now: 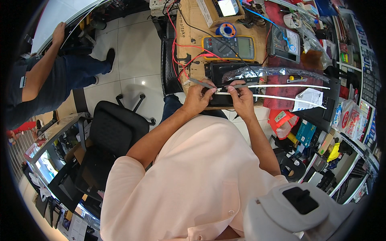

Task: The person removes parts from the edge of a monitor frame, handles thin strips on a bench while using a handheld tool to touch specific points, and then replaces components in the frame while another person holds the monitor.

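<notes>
"Holding anything on the left?"
"Pinches a grey test probe [202, 83] in the left hand [196, 99], with thumb and fingers closed on it."
"And on the right?"
"Grips a second grey probe [244, 85] in the right hand [243, 102], likewise closed, just beside the left fingertips. Cannot tell whether touching tip to tip."
"And the white strips [289, 85]?"
"Stretch rightward from close by the fingers, over the red mat [277, 91]. Cannot tell whether held at the near ends."
"And the multimeter [243, 48]?"
"Lies face up just beyond the hands, yellow-rimmed, with a red lead [206, 55] at its left end."
</notes>
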Motion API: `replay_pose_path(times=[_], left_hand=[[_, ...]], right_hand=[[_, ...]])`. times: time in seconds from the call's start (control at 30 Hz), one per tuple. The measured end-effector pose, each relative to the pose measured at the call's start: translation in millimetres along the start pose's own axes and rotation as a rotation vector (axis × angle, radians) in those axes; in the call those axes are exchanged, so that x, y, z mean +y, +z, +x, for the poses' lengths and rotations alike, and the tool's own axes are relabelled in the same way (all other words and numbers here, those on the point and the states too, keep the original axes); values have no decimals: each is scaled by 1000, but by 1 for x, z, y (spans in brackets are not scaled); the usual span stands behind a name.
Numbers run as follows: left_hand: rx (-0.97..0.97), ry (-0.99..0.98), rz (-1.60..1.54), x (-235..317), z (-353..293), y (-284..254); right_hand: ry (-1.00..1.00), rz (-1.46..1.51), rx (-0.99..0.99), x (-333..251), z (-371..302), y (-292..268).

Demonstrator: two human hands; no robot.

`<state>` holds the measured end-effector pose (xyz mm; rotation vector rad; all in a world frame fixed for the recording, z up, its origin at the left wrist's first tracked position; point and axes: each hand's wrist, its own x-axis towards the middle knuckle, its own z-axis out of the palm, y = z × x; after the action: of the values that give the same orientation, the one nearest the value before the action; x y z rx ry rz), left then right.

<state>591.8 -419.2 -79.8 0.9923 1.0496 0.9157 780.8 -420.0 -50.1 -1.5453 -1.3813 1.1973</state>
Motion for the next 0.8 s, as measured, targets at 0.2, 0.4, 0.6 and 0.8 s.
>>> replay_pose_path(times=[0.2, 0.4, 0.6, 0.8], left_hand=[[-4, -28, -31, -2, 0, -3], [-3, -33, -37, -3, 0, -3], [14, -26, -60, -2, 1, -1], [8, -11, -66, -6, 1, 0]], right_hand=[[-1, -34, -42, 4, -1, -2], [34, -23, -52, 6, -1, -4], [25, -31, -54, 4, -1, -3], [52, -30, -55, 5, -1, -3]])
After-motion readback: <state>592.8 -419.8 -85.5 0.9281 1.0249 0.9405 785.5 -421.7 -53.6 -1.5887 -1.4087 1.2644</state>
